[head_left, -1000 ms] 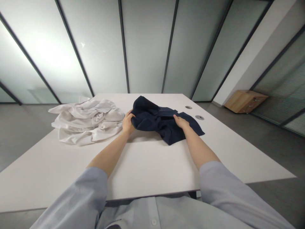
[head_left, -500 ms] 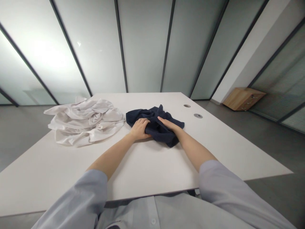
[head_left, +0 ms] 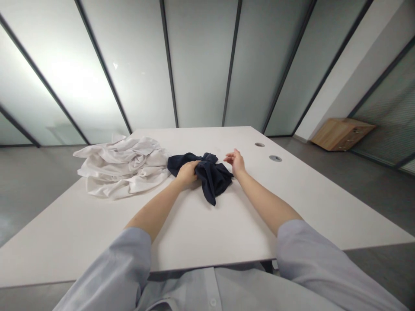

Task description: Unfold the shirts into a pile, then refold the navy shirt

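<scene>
"What are the hands up to?"

"The left hand (head_left: 187,172) is closing over a bunched navy-blue cloth garment (head_left: 212,178), its fingers curling across the folds and pressing them towards the table. The right hand (head_left: 235,162) is hovering open just beside the garment's right edge, fingers spread and not touching it. So the hands are apart, with only the left one on the cloth."

"And what could go wrong from here?"

"The soft fabric is sitting loosely under a single hand, so it could slip or spread if that hand's pressure is easing. A tug to the left could also drag it into the crumpled white cloth garment (head_left: 123,168) lying beyond the left hand, since the two are nearly touching, perhaps touching."

"Where is the navy garment lying?"

"It is lying under and to the right of the left hand, between both hands, with one tail hanging towards the person on the white tabletop (head_left: 207,233). Past the right hand, two round metal cable grommets (head_left: 267,151) are sitting in the tabletop, well clear of the cloth."
</scene>
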### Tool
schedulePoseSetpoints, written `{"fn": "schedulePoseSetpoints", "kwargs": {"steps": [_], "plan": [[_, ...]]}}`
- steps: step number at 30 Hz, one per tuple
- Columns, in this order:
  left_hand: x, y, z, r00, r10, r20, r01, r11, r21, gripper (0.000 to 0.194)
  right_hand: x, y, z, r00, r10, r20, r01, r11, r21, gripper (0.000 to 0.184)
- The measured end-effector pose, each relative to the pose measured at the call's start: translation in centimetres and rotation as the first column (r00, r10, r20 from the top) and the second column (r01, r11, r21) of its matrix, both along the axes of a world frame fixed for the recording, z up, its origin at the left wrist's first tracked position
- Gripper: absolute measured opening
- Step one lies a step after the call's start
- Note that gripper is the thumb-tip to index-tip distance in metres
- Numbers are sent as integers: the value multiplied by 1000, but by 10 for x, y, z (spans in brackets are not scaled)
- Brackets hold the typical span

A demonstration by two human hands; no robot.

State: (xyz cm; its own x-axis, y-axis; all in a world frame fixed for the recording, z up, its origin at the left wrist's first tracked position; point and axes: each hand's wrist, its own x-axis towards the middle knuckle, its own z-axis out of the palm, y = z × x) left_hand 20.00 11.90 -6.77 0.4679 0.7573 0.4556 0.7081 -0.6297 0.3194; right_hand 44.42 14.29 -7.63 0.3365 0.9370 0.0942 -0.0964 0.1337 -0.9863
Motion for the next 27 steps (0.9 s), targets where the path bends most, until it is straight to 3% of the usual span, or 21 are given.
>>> {"fn": "schedulePoseSetpoints", "kwargs": {"steps": [2,5,11,14,16,18,19,21,23,25,27], "plan": [[-7,0,18,999,16,39,-20,996,82,54,23,7,-5,974,-217,64,216,976,24,41],[-28,-4,64,986,137,98,-155,967,204,56,39,12,-15,931,-345,123,348,937,-5,33],[-97,-16,177,878,435,199,-476,755,451,47,23,13,-23,943,-238,233,244,970,3,27],[-134,-17,205,812,564,154,-556,664,500,46,21,11,-22,942,-224,250,232,973,-3,25],[-154,-15,200,745,662,78,-608,628,486,46,21,11,-22,944,-210,256,219,976,-9,22],[-170,-9,176,678,735,-28,-654,620,434,48,22,12,-22,945,-199,261,207,978,-5,20],[-176,-5,159,648,753,-113,-678,638,365,51,22,12,-22,945,-199,261,206,979,-1,19],[-188,4,125,645,681,-346,-700,709,90,62,22,13,-23,943,-206,263,211,977,7,17],[-197,15,99,670,631,-391,-700,712,-50,78,22,14,-24,939,-212,273,217,976,11,17],[-204,23,92,689,600,-407,-689,717,-108,87,22,15,-25,935,-211,285,217,976,9,16],[-207,25,101,697,577,-426,-676,726,-125,89,22,15,-25,934,-203,293,214,977,-6,16]]}}
